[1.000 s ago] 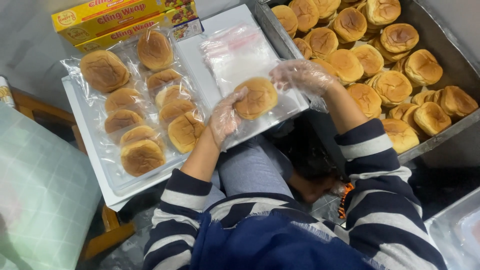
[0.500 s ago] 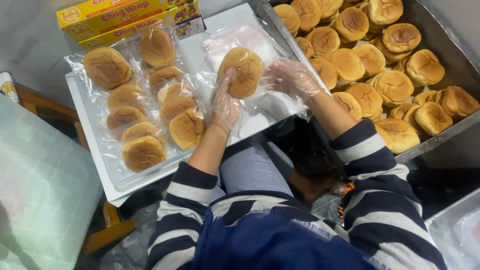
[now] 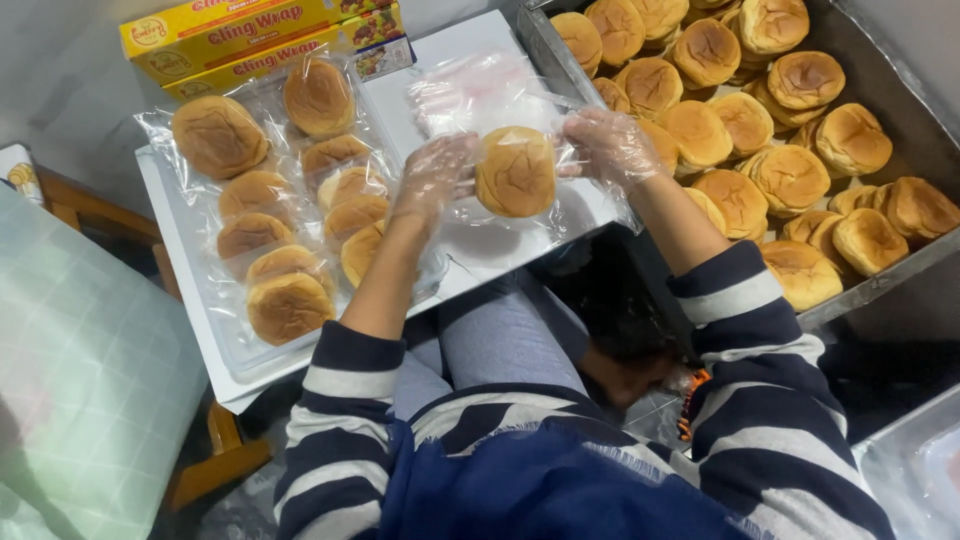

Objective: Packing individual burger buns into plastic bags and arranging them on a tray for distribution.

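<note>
Golden bun [image 3: 515,171] in clear wrap, between both hands above white tray [image 3: 480,250] | left hand [image 3: 432,175] fingers closed on its left edge | right hand [image 3: 607,147] fingers pinching wrap at its right | equally near

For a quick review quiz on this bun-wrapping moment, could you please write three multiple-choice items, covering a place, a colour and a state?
1. Where is the metal tray of unwrapped buns? A on the person's right; B on the person's left; C on their lap.
2. What colour are the wrap boxes? A blue; B yellow; C black.
3. How is the bun held? A by both hands; B by one hand; C by neither.

A: it fills the right side. B: the cartons are yellow. A: left hand and right hand flank it.
</note>
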